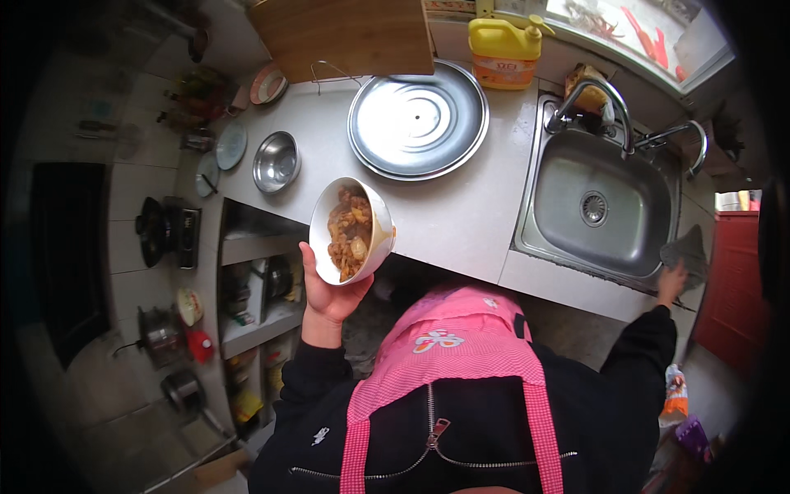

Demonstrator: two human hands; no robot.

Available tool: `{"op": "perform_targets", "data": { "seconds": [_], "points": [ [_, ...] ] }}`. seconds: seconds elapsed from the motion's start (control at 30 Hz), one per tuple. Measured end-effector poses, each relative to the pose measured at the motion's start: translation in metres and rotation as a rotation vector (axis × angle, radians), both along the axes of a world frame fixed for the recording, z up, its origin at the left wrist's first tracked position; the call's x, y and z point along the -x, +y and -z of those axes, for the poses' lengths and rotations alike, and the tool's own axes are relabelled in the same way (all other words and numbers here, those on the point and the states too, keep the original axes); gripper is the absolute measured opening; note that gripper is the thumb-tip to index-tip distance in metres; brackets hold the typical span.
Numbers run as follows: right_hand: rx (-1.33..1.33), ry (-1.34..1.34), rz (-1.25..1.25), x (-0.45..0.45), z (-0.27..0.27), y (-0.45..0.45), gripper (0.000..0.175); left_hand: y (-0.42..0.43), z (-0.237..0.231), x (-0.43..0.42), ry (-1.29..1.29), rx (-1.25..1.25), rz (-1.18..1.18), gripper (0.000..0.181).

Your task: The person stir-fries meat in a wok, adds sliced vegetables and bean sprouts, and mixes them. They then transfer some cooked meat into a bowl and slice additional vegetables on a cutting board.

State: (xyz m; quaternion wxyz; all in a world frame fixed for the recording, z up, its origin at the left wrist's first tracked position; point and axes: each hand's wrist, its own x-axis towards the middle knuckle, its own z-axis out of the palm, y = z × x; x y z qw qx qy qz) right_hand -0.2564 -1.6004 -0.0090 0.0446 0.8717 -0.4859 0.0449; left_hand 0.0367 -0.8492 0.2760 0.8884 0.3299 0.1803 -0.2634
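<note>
My left hand (333, 293) holds a white bowl (382, 238) from below, tilted, over the counter's front edge. Pieces of cooked food in brown sauce (350, 234) lie in it, and a streak of sauce marks its outer side. At the far right, my right hand (671, 283) touches a grey cloth (686, 252) beside the sink's right front corner; its fingers are partly hidden, but they seem to grip the cloth. Behind the white bowl stand an empty stainless steel bowl (276, 162) and a large round metal lid (419, 123).
The steel sink (608, 204) has two curved taps at its back. A yellow pump jug (505, 54) stands beyond the lid, near a wooden board (345, 37). Small plates (231, 146) lie at the counter's left end, above open shelves (262, 330). A red panel (731, 278) stands at right.
</note>
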Motion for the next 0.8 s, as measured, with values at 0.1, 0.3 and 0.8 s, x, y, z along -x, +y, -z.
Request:
{"op": "perform_targets", "data": {
  "seconds": [0.1, 0.3, 0.8],
  "points": [
    [0.136, 0.013, -0.039, 0.046, 0.023, -0.076, 0.067, -0.025, -0.007, -0.004, 0.032, -0.032, 0.082, 0.092],
    [-0.099, 0.011, 0.078, 0.068, 0.076, -0.089, 0.054, -0.081, -0.038, -0.006, 0.016, -0.08, 0.152, 0.09],
    [-2.606, -0.834, -0.175, -0.234, -0.202, 0.372, 0.036, -0.173, -0.034, 0.021, -0.066, 0.078, 0.055, 0.08]
  ]
}}
